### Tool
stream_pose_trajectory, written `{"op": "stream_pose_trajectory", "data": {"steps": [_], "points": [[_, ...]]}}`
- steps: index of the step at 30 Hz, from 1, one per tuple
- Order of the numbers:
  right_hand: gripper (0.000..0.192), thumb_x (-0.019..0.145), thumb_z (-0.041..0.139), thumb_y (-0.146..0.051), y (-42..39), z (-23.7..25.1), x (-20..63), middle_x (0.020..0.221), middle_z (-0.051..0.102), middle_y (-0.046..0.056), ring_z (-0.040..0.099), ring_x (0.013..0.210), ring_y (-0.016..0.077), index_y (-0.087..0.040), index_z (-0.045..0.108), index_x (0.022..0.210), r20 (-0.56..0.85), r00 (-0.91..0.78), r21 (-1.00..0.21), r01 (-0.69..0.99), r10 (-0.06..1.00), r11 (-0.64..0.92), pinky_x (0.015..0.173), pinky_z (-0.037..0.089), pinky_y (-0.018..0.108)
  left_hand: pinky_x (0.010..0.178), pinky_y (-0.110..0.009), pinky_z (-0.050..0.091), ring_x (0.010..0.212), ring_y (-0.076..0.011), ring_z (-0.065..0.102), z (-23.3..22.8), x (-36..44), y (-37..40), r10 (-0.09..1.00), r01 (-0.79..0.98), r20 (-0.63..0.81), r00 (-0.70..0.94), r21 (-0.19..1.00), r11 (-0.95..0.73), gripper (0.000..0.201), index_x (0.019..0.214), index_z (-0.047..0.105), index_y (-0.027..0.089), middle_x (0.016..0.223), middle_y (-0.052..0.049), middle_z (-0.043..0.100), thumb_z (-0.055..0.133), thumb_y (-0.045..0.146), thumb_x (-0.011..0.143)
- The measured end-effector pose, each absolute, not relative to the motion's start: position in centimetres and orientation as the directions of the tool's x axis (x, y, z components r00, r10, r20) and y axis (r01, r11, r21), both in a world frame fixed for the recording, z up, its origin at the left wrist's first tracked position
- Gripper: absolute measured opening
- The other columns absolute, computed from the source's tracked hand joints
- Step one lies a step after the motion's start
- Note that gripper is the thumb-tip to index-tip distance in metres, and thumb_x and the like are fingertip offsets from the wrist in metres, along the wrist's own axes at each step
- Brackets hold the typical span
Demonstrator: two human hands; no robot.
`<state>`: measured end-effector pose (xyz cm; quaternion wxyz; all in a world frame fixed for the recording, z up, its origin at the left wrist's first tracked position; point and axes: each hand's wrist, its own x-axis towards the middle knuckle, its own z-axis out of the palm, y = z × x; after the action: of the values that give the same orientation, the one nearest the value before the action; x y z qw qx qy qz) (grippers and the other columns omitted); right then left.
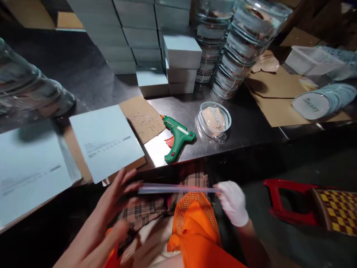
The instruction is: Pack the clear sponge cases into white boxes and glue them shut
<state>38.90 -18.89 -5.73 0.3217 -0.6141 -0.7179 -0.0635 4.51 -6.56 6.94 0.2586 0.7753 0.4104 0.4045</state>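
My right hand (232, 203), in a white glove, is closed on one end of translucent glue sticks (167, 188), held level above my lap; there seem to be two. My bare left hand (118, 201) is blurred by motion, its fingers apart just beside the sticks' other end; whether a fingertip touches it I cannot tell. On the table edge in front lies a green glue gun (178, 136), orange nozzle pointing left. Right of it stands a round clear container (214, 121) with a pinkish, lettered piece inside.
White printed sheets (107, 141) lie stacked at left, by a brown cardboard piece (143, 117). White boxes (182, 52) and tall stacks of clear containers (237, 48) stand behind. Lettered round lids (312, 106) rest on cardboard at right. A red stool (290, 203) with a checked seat is below right.
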Motion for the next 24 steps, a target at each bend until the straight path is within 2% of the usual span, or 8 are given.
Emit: {"op": "stream_pose_trajectory", "data": {"steps": [2,3,6,9,11,14,19,24], "points": [[0.023,0.104,0.05,-0.022,-22.3,-6.4,41.4,0.095,0.078,0.006,0.072,0.083,0.0216,-0.021,0.071,0.112,0.529,0.204,-0.384,0.923,0.824,0.017,0.079,0.054,0.035,0.087,-0.05,0.068,0.125,-0.0355,0.072,5.9,8.3,-4.7,0.788,0.451,0.37,0.492,0.666,-0.594,0.071,0.164,0.042,0.037,0.154,-0.01,0.063,0.064,0.051,0.098],[0.024,0.104,0.05,-0.025,-23.6,-6.9,41.9,0.095,0.078,0.006,0.073,0.082,0.0218,-0.022,0.071,0.114,0.465,0.323,-0.445,0.89,0.824,-0.099,0.078,0.056,0.035,0.095,-0.051,0.066,0.127,-0.0349,0.071,5.3,10.4,-3.5,0.766,0.481,0.372,0.525,0.612,-0.627,0.065,0.161,0.045,0.034,0.154,-0.012,0.062,0.062,0.051,0.1],[0.034,0.107,0.045,-0.037,-25.7,-8.5,41.0,0.086,0.078,0.004,0.07,0.064,0.018,-0.02,0.072,0.118,0.154,0.571,-0.601,0.702,0.806,-0.382,0.062,0.056,0.029,0.091,-0.048,0.063,0.114,-0.037,0.074,3.5,16.3,-0.3,0.809,0.709,0.26,0.527,0.39,-0.588,0.061,0.139,0.058,0.013,0.127,-0.022,0.072,0.06,0.059,0.1],[0.042,0.107,0.041,-0.044,-25.3,-9.6,39.1,0.091,0.08,0.006,0.073,0.067,0.0175,-0.019,0.074,0.116,-0.025,0.62,-0.64,0.593,0.784,-0.489,0.058,0.055,0.026,0.08,-0.043,0.06,0.105,-0.0397,0.074,2.3,19.1,1.6,0.891,0.874,0.059,0.45,0.178,-0.453,0.069,0.133,0.056,0.004,0.113,-0.025,0.072,0.063,0.062,0.098],[0.044,0.106,0.041,-0.044,-24.5,-9.7,38.5,0.104,0.082,0.008,0.078,0.08,0.0192,-0.019,0.074,0.122,-0.033,0.612,-0.622,0.607,0.79,-0.495,0.063,0.057,0.026,0.079,-0.042,0.06,0.108,-0.0405,0.073,2.0,19.4,1.8,0.91,0.907,-0.044,0.412,0.117,-0.405,0.07,0.135,0.054,0.004,0.114,-0.025,0.072,0.064,0.062,0.097],[0.045,0.102,0.049,-0.043,-23.6,-9.3,39.1,0.108,0.082,0.005,0.077,0.076,0.0179,-0.023,0.071,0.137,-0.024,0.587,-0.556,0.665,0.809,-0.498,0.064,0.058,0.026,0.081,-0.043,0.059,0.11,-0.0419,0.073,2.0,19.0,1.6,0.926,0.941,-0.165,0.339,0.07,-0.331,0.067,0.131,0.055,0.004,0.111,-0.025,0.073,0.064,0.062,0.098],[0.033,0.104,0.049,-0.033,-22.6,-8.6,40.5,0.105,0.082,0.003,0.08,0.086,0.019,-0.025,0.08,0.112,0.042,0.501,-0.498,0.761,0.864,-0.417,0.067,0.059,0.025,0.078,-0.042,0.057,0.102,-0.0409,0.076,1.2,18.5,1.7,0.943,0.959,-0.189,0.275,0.124,-0.255,0.051,0.131,0.052,0.009,0.106,-0.023,0.075,0.053,0.052,0.103],[0.034,0.109,0.048,-0.026,-21.7,-8.0,39.2,0.103,0.083,0.008,0.079,0.081,0.0166,-0.015,0.073,0.129,0.357,0.458,-0.519,0.822,0.814,-0.234,0.07,0.059,0.023,0.067,-0.035,0.052,0.073,-0.0296,0.075,-0.7,16.0,1.5,0.966,0.841,0.001,0.258,0.492,-0.225,0.056,0.137,0.044,0.02,0.096,-0.009,0.076,0.054,0.057,0.097]]}}
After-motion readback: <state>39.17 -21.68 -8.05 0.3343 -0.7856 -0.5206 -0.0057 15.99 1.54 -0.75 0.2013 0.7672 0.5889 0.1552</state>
